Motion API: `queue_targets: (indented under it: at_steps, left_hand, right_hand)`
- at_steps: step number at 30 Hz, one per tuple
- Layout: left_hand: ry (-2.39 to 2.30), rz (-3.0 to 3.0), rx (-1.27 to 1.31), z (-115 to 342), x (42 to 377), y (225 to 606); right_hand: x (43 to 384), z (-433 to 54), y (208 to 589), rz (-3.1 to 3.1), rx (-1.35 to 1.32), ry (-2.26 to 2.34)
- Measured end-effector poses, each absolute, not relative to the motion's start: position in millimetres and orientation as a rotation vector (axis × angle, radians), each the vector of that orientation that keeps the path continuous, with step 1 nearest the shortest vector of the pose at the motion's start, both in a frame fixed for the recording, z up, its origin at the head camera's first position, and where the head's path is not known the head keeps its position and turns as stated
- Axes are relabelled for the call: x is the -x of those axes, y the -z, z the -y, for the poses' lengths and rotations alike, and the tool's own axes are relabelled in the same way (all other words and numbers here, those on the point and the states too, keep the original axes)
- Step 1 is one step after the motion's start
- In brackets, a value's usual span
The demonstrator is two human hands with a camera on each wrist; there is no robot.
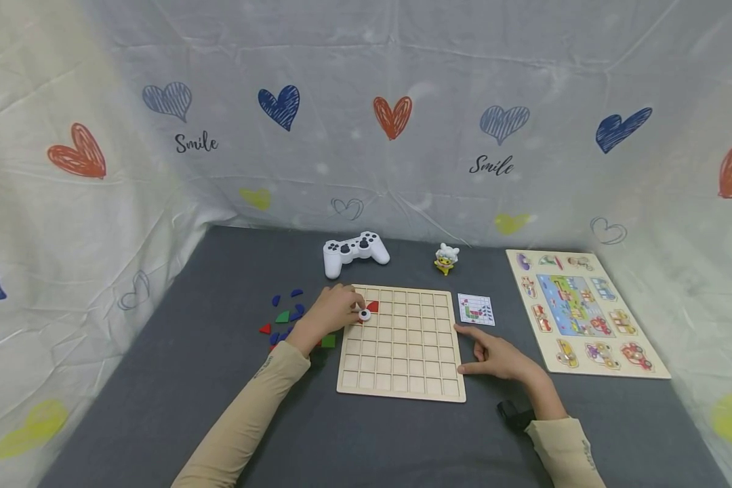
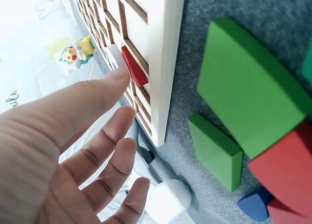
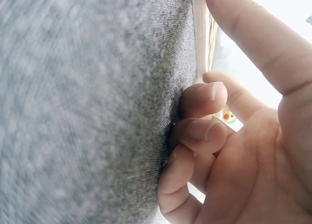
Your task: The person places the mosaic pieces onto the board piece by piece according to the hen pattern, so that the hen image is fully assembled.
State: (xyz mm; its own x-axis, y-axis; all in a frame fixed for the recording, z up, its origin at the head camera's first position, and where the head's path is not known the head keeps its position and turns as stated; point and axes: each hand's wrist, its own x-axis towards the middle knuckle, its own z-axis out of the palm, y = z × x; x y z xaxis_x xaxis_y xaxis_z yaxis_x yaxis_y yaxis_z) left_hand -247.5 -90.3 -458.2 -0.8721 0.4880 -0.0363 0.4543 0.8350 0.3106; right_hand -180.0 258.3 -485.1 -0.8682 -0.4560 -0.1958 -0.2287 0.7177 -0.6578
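At the far left corner of the wooden grid board (image 1: pixel 409 342), my left hand (image 1: pixel 335 310) pinches a small white round piece with a black dot (image 1: pixel 364 315) between thumb and index finger. In the left wrist view the thumb tip lies against the white piece (image 2: pixel 113 56), beside a red piece (image 2: pixel 134 65) in the grid; the index finger is hidden behind the thumb. Another red piece (image 1: pixel 373 307) is in the top row. With thumb and index finger stretched apart, my right hand (image 1: pixel 497 357) touches the board's right edge; its other fingers curl on the cloth.
Loose blue, red and green pieces (image 1: pixel 282 316) lie left of the board. Behind it are a white game controller (image 1: pixel 355 251) and a small yellow-and-white figurine (image 1: pixel 446 259). A pattern card (image 1: pixel 476 310) and a picture puzzle board (image 1: pixel 533 268) lie to the right.
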Motion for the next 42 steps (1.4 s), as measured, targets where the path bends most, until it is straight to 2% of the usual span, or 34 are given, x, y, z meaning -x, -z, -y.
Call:
queue_targets:
  at_steps: [21, 42]
  left_hand:
    - [-0.361, -2.947, -0.821, 80, 247, 466]
    - [-0.502, -3.001, -0.688, 98, 238, 470]
  right_hand:
    - [180, -259, 485, -2.583, 0.55, 0.922]
    - [180, -257, 483, -2.578, 0.524, 0.919]
